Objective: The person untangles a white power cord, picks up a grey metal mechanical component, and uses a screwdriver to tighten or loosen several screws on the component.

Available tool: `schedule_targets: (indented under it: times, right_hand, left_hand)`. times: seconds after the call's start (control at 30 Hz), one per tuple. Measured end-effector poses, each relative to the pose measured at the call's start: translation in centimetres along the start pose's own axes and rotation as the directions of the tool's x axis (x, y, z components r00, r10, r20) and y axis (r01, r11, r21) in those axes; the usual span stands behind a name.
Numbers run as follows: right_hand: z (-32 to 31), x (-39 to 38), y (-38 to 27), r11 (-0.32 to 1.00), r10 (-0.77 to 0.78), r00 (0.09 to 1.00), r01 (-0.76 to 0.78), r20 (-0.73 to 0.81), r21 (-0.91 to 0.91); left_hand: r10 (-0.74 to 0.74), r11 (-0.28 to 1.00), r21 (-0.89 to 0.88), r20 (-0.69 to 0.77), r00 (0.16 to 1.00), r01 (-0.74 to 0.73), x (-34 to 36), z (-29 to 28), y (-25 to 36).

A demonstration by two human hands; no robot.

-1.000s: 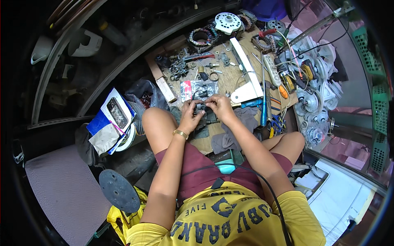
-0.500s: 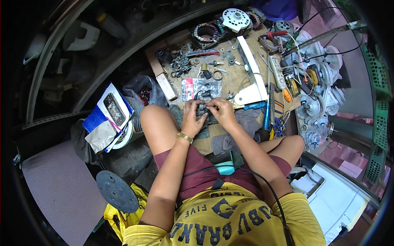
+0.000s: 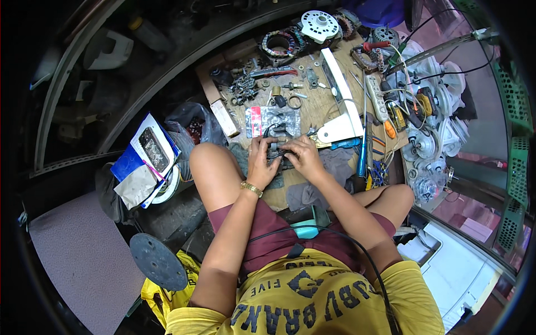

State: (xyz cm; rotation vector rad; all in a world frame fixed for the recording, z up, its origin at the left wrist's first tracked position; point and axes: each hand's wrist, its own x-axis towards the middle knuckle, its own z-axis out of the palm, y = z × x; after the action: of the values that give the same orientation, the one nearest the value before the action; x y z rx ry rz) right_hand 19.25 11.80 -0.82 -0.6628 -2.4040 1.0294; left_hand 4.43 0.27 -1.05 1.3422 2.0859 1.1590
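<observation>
Both my hands are at the near edge of the wooden worktop, closed around a small dark grey part [image 3: 273,149] whose kind I cannot make out. My left hand [image 3: 262,161] grips it from the left, thumb toward the middle. From the right, my right hand [image 3: 305,157] pinches at it with bent fingers. Just beyond the fingers lies a clear plastic bag [image 3: 279,118] with a red label and dark pieces in it. A grey cloth [image 3: 312,192] is spread under my right wrist.
A white angled bracket [image 3: 343,100] stands right of my hands, beside a blue-handled screwdriver [image 3: 363,159]. Small metal parts [image 3: 244,89] are scattered farther back, near a wound motor stator [image 3: 278,43]. White plastic parts [image 3: 427,142] crowd the right side.
The right hand's fingers have shifted slightly around the small part, drawing a little away from the left hand. The left hand stays nearly in place.
</observation>
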Motion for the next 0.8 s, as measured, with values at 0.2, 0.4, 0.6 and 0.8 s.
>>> schedule_targets:
  times: [0.2, 0.4, 0.6, 0.8]
  right_hand:
    - [2.0, -1.9, -0.7, 0.992, 0.028, 0.98, -0.051, -0.197, -0.117]
    - [3.6, -1.9, -0.9, 0.992, 0.095, 0.947, -0.114, -0.307, -0.045]
    - [3.8, -1.6, -0.7, 0.992, 0.127, 0.96, -0.122, -0.249, 0.036]
    - [4.0, -1.7, -0.9, 0.992, 0.126, 0.958, -0.118, -0.258, 0.047]
  left_hand:
    - [0.008, 1.0, 0.003, 0.051, 0.999, -0.008, 0.0, -0.3, -0.1]
    - [0.039, 0.999, 0.023, 0.032, 0.999, -0.04, 0.0, -0.2, -0.2]
    - [0.001, 1.0, 0.03, 0.064, 0.998, -0.003, -0.1, -0.2, -0.5]
    - [0.019, 0.999, 0.03, 0.063, 0.998, -0.021, -0.1, 0.0, -0.7]
